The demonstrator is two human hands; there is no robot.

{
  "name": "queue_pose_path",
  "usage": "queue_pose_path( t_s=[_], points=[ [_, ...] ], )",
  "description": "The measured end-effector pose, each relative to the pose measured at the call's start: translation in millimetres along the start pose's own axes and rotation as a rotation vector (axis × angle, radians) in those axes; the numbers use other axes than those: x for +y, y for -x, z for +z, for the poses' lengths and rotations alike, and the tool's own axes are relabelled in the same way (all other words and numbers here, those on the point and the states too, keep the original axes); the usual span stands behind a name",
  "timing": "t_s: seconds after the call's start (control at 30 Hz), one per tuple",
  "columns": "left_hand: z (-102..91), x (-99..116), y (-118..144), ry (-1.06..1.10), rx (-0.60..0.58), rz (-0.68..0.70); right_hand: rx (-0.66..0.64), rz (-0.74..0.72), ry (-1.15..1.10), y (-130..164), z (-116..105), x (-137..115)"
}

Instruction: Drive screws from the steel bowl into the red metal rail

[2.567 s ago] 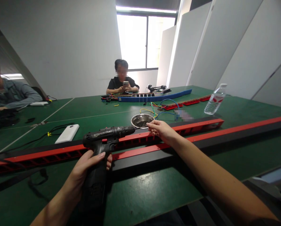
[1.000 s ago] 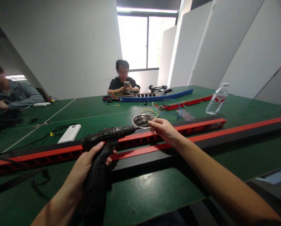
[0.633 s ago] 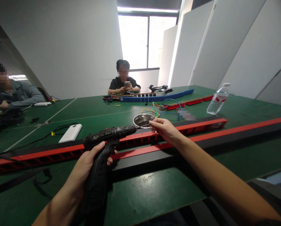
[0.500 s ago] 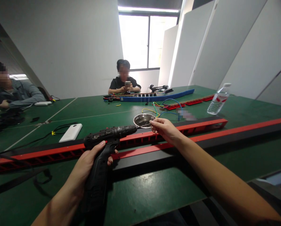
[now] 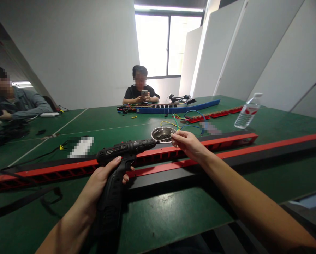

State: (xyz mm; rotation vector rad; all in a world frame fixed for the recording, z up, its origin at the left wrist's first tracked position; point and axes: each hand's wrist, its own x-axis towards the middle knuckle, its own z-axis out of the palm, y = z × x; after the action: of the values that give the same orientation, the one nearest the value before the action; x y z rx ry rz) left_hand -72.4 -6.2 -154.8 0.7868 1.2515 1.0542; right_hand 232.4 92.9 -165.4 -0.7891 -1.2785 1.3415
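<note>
The left hand (image 5: 101, 183) wraps the drill (image 5: 120, 158) grip, its fingers closed, holding it level above the red rail (image 5: 221, 141) on the tabletop (image 5: 160, 218). The right hand (image 5: 186, 144) pinches at the bit tip, just before the bowl (image 5: 161, 133) of screws.

A long rail (image 5: 226, 140) is lying across the counter (image 5: 173, 211). Behind it, a metal bowl (image 5: 162, 133) is sitting, with loose wires (image 5: 184, 118) further back and a water bottle (image 5: 248, 112) standing to the right.
</note>
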Motion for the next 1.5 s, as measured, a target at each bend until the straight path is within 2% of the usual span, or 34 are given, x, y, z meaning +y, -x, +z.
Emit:
queue_pose_path(
  t_s=[0.17,0.7,1.03,1.17,1.33,1.5],
  points=[
    [1.7,0.4,-2.3,0.011,-0.033,-0.013,0.009,0.003,0.015,-0.1,0.3,-0.7],
    [5.8,-2.2,5.4,0.000,-0.024,0.083,0.034,0.041,0.027,1.8,2.9,-2.6],
    [7.1,-2.4,10.7,0.031,-0.006,0.049,0.030,0.038,0.030,2.1,3.7,-3.0],
    [5.7,-2.9,8.5,0.024,-0.026,0.087,0.016,0.039,0.004,1.6,3.0,-2.3],
    [6.5,1.1,8.8,0.005,0.020,0.011,-0.002,0.006,-0.041,2.3,3.8,-3.7],
    [7.0,1.5,10.9,-0.018,0.026,0.008,-0.018,-0.023,-0.044,2.7,2.8,-4.4]
  ],
)
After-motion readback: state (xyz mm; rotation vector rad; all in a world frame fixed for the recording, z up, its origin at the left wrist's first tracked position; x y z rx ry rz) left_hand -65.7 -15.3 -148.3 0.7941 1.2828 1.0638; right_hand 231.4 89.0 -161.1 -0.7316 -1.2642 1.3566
